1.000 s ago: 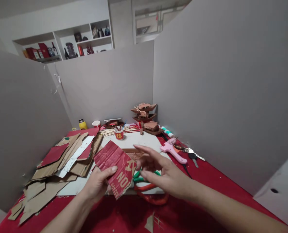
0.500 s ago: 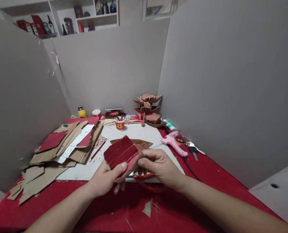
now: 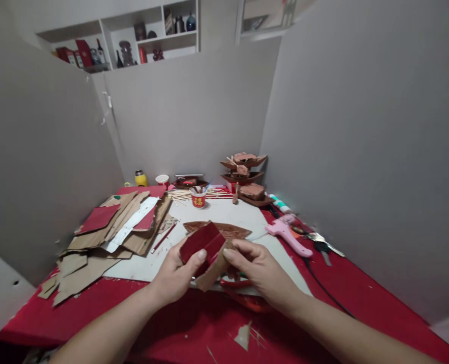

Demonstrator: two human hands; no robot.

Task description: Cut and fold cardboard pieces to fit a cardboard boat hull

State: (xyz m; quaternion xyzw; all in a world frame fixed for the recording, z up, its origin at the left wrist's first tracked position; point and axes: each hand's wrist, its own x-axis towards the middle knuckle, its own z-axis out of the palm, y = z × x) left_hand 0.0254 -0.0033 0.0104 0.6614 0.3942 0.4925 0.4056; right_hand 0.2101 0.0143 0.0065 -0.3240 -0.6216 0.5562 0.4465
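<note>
Two hands gripping bent red card; crease warranting attention

Clock positions are being taken from the card. Nearest, a pale scrap (image 3: 243, 337) is lying at 5 o'clock on the red cloth (image 3: 194, 326). A red-handled tool (image 3: 236, 283) is resting at 4, partly hidden by the right hand (image 3: 260, 270). That hand, between 3 and 4, is pinching the brown-backed flap (image 3: 213, 270) between thumb and fingers. The left hand (image 3: 177, 273), at 8, is pressing its thumb on the red card (image 3: 199, 246), which both hands are holding above the white board (image 3: 239, 211). Beyond, a boat-shaped piece (image 3: 232, 231) is lying between 12 and 1; a red cup (image 3: 198, 199) is standing near 12.

Risk, in this inspector's judgement: uneven pull at the flap could be splitting the crease; a loose left thumb could be letting the card twist.
</note>
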